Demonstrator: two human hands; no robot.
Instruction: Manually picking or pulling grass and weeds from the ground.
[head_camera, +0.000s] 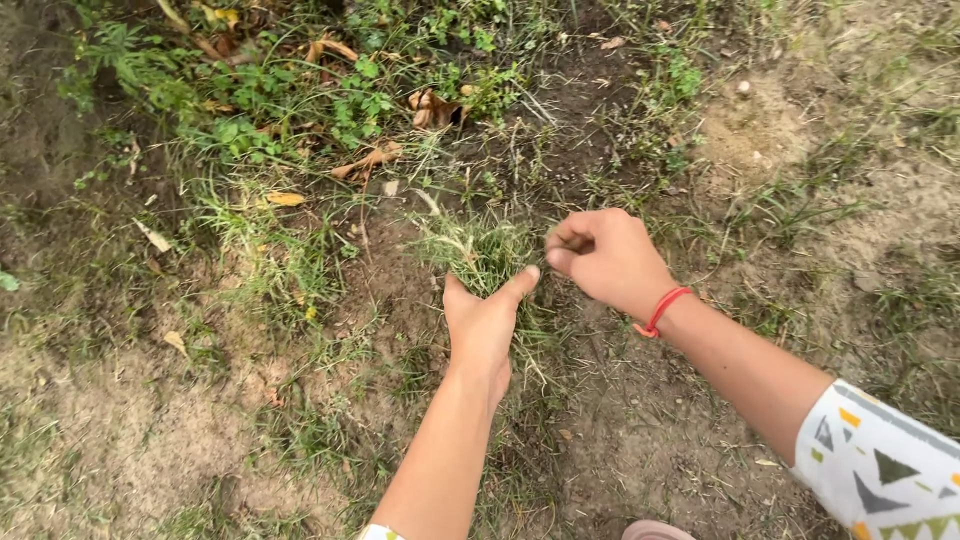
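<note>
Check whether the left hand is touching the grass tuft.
Touching: the head view shows the left hand wrapped around the base of the grass tuft, blades rising between thumb and fingers.

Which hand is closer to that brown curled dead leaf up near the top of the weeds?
Left. The left hand lies below the brown curled leaf, almost straight under it at the grass tuft; the right hand sits below it and farther right.
</note>
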